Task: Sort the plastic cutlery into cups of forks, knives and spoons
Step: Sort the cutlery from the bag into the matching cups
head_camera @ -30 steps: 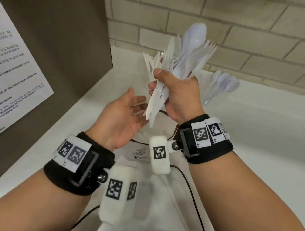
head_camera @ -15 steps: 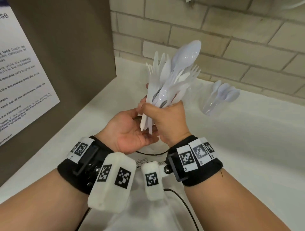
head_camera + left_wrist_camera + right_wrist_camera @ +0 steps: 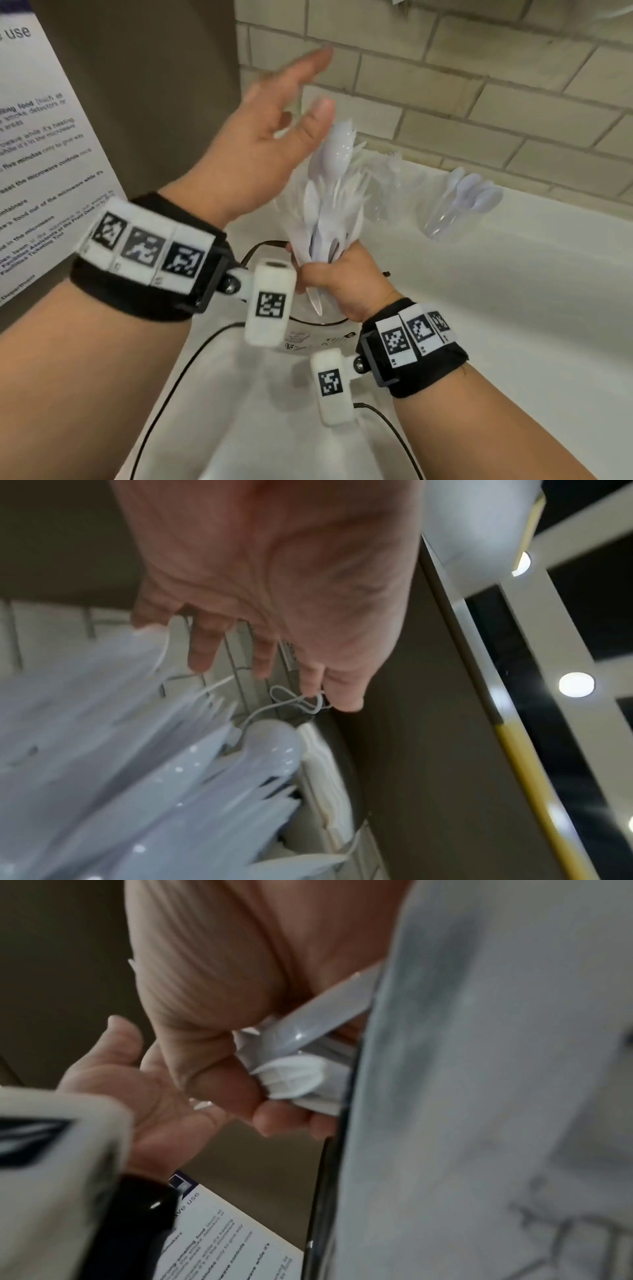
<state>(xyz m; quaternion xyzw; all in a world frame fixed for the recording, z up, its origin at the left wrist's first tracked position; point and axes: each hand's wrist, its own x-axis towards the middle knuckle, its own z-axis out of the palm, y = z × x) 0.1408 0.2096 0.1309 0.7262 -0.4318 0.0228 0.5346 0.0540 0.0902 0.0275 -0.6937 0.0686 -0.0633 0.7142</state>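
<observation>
Low and central, the right hand (image 3: 337, 274) makes a fist round the handles of a bundle (image 3: 330, 202) of white plastic cutlery, held upright above a white counter (image 3: 513, 291). Above the bundle and to its left, the left hand (image 3: 270, 137) hovers with fingers spread and straight, holding nothing — its thumb lies close beside the topmost spoon (image 3: 334, 156), though whether they touch cannot be told through the blur.

The bundle fans outward at the top: spoon bowls, fork tines and flatter blades, all mixed, glossy and faintly translucent. Such pieces are probably very light, smooth enough to slide against each other, and thin enough to snap if bent. The safest hold is likely a pinch on one exposed head, drawing it straight up while the fist loosens slightly.

Right of the bundle, nearer a pale brick wall (image 3: 479, 102), a clear cup (image 3: 442, 219) holds several spoons. Left of the bundle stands a brown panel with a printed notice (image 3: 44, 164).
</observation>
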